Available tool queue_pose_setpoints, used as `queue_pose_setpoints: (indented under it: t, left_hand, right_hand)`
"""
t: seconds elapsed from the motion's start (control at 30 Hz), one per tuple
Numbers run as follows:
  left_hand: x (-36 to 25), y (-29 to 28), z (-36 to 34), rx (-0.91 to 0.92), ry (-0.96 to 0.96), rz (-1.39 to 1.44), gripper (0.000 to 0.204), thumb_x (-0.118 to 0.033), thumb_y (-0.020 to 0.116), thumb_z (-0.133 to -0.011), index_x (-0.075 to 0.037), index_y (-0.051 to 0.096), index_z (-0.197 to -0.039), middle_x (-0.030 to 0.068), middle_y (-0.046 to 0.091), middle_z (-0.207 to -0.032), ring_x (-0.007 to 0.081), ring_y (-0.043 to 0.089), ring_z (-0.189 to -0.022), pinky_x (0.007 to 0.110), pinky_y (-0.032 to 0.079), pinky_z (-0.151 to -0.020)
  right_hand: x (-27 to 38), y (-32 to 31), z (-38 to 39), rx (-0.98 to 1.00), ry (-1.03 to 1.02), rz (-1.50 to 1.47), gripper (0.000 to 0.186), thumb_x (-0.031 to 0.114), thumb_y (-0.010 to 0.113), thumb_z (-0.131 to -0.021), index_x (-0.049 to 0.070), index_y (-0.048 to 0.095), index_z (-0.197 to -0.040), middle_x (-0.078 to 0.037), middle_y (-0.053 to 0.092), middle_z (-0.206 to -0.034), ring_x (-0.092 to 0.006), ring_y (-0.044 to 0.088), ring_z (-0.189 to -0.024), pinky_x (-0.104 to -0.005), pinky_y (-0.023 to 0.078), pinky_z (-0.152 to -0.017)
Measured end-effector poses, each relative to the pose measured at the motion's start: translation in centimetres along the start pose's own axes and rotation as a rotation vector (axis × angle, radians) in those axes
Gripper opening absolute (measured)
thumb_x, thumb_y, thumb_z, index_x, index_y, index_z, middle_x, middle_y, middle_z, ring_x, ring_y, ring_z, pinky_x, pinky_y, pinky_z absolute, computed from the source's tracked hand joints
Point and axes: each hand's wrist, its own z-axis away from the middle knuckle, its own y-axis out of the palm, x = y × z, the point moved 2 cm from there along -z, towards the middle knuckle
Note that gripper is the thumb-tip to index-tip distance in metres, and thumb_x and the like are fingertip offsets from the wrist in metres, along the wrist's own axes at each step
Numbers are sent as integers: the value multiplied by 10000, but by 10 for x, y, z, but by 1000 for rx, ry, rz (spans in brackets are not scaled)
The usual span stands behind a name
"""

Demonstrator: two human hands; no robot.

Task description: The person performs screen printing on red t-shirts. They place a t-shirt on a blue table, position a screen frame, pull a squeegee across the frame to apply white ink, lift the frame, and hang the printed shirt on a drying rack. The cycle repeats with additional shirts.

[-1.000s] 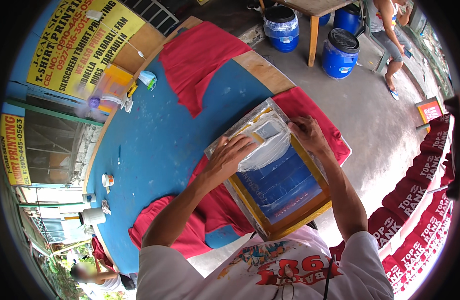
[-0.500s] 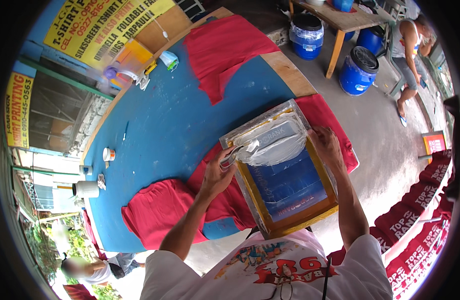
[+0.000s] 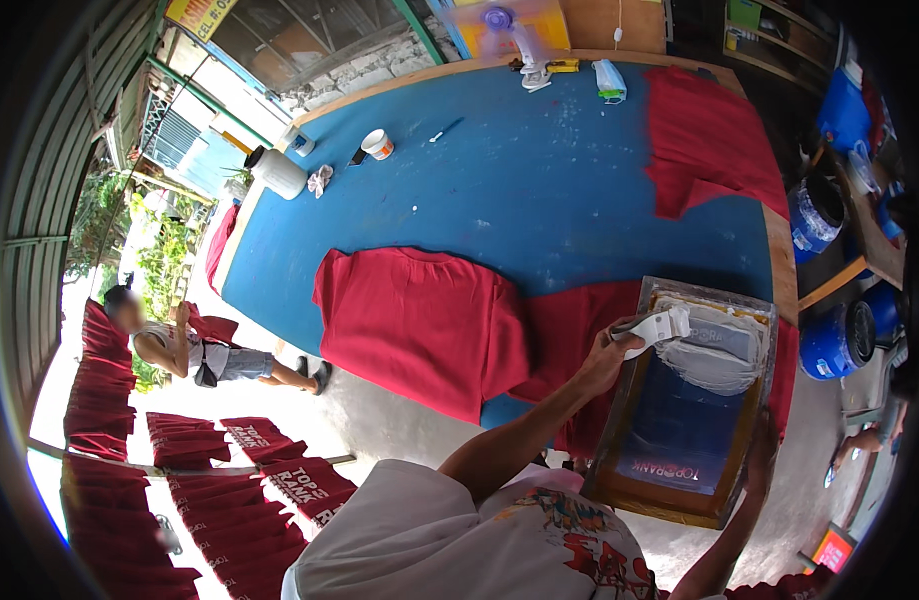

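Scraper [image 3: 667, 326], flat and white, pinched in the left hand [image 3: 611, 362], points across the long axis of the brown-edged rectangular screen frame [image 3: 669, 498], right hand [image 3: 762, 455] at its right side, fingers unclear.

The bench [image 3: 559, 215] has a pale-flecked blue top and a wooden border. A rumpled red garment [image 3: 414, 320] lies along its near side, with a flatter red cloth [image 3: 569, 312] just to the right; another red piece [image 3: 714, 140] is spread at the right end. Toward the far side rest a face mask [image 3: 609, 80], a yellow item [image 3: 562, 66] and a thin stick [image 3: 446, 130], and farther left a white tub [image 3: 377, 146] and a crumpled rag [image 3: 320, 180]
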Motion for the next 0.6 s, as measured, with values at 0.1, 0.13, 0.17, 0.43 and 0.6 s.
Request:
queue_pose_setpoints:
  t: [0.1,0.13,0.17,0.43,0.6]
  left_hand:
    - [-10,0,1,-5,-87,173,590,-146,728,-880,7,627,-1440,68,701,-1274,156,637,-1194,329,473,-1069]
    - [-20,1,3,34,-35,186,584,-135,730,-889,2,621,-1446,70,701,-1282,160,636,-1203,335,468,-1084]
    - [-33,2,7,54,-12,188,579,-124,731,-897,-4,616,-1452,72,700,-1290,165,635,-1212,341,463,-1098]
    - [-217,-112,77,43,194,39,567,-125,747,-927,3,596,-1458,77,699,-1327,170,634,-1262,344,452,-1148]
    - [-335,-274,140,-74,218,-75,624,-174,792,-875,21,618,-1442,119,710,-1313,224,661,-1255,393,491,-1139]
  right_hand:
    - [51,-14,25,-4,-42,132,607,463,458,-1167,-37,594,-1483,-211,665,-1403,-317,609,-1317,-402,431,-1137]
    - [71,-13,39,45,-134,64,598,443,445,-1174,-33,575,-1511,-212,651,-1436,-320,603,-1338,-401,428,-1150]
    - [90,-10,51,-40,-105,114,593,437,441,-1175,-30,571,-1517,-213,647,-1444,-320,602,-1340,-400,425,-1154]
    - [209,141,153,-242,-29,177,633,488,482,-1160,12,522,-1576,-224,598,-1521,-319,539,-1434,-400,383,-1207]
    - [255,338,206,-90,-541,108,381,216,588,-1147,-39,602,-1430,-236,744,-1212,-270,719,-1072,-379,552,-930]
